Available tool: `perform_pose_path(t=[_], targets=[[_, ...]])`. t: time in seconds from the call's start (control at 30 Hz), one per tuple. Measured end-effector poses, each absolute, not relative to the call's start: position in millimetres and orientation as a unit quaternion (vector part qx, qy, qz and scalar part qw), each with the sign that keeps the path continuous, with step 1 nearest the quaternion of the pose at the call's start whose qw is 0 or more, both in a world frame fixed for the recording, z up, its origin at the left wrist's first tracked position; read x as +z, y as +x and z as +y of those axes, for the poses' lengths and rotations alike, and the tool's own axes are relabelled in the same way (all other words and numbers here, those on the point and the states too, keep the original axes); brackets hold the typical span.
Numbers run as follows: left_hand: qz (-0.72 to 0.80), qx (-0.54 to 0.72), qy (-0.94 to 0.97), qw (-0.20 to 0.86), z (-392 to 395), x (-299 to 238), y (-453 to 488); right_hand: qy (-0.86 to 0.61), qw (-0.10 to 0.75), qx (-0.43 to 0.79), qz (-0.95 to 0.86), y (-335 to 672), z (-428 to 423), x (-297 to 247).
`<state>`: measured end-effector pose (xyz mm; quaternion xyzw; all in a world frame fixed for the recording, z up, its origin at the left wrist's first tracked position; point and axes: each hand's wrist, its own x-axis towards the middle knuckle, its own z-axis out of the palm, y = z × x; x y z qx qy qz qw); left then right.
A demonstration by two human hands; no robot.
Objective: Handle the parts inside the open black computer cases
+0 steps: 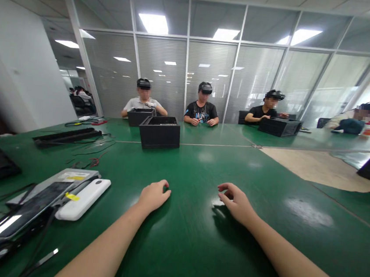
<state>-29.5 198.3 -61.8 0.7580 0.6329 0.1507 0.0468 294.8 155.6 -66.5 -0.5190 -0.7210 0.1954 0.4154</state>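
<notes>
Holding nothing I can see, my L hand (pixel 153 196) and R hand (pixel 236 202) are over the green table (pixel 186 249), fingers loosely curled, thumbs clear of fingertips; can't tell re contact w/ the top. White case (pixel 83 202) lies left of L hand, the nearer one, long axis slanting away to the right, next to a grey metal box (pixel 85 173). Black box (pixel 160 138) is farther out, roughly ahead of L hand. Co-worker (pixel 202 112) sits opp., glass wall (pixel 210 55) behind.
</notes>
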Motion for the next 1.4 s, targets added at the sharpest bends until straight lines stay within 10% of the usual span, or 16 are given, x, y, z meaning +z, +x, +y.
perform_pose_path(t=[1.4], targets=[[0.598,0.136,0.788,0.051,185,-55,-30,-0.587,0.422,0.212,-0.657,302,157,-67]])
